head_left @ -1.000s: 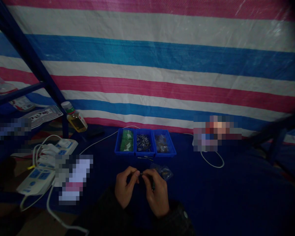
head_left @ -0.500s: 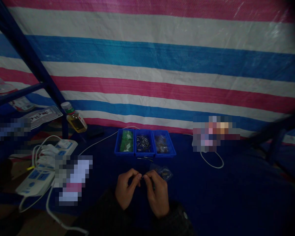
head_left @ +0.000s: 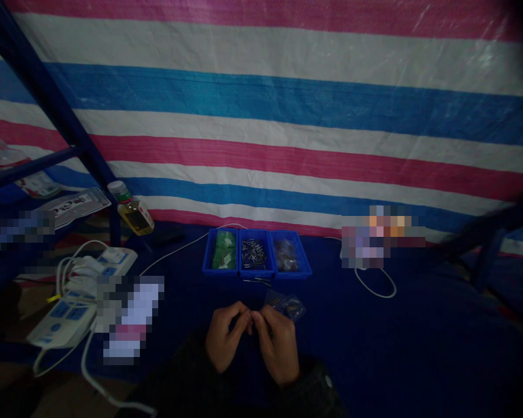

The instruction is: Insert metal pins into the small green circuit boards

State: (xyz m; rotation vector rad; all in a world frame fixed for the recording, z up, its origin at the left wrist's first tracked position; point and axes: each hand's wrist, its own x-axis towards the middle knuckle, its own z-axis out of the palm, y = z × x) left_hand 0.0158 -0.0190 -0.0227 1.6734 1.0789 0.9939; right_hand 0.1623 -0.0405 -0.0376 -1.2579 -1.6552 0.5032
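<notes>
My left hand (head_left: pixel 229 338) and my right hand (head_left: pixel 278 343) meet above the dark blue surface, thumbs and forefingers pinched together; whatever lies between them is too small to make out. Beyond them stand three joined blue trays: the left tray (head_left: pixel 206 260) holds green and white packets, the middle tray (head_left: pixel 256 273) many small metal pins, the right tray (head_left: pixel 305 262) clear bags. Thin metal rods (head_left: pixel 257 281) lie just in front of the trays. Small clear bags (head_left: pixel 293 308) rest beside my right hand's knuckles.
On the left are a white power strip (head_left: pixel 63 316) with plugs and cables, a bottle (head_left: pixel 136 215) and a blue metal frame (head_left: pixel 54 110). A white cable (head_left: pixel 377 295) loops at the right. A striped sheet (head_left: pixel 261 128) hangs behind.
The fingertips of my two hands have come closer together and now touch. A bit of green seen by my right fingers before is now barely visible.
</notes>
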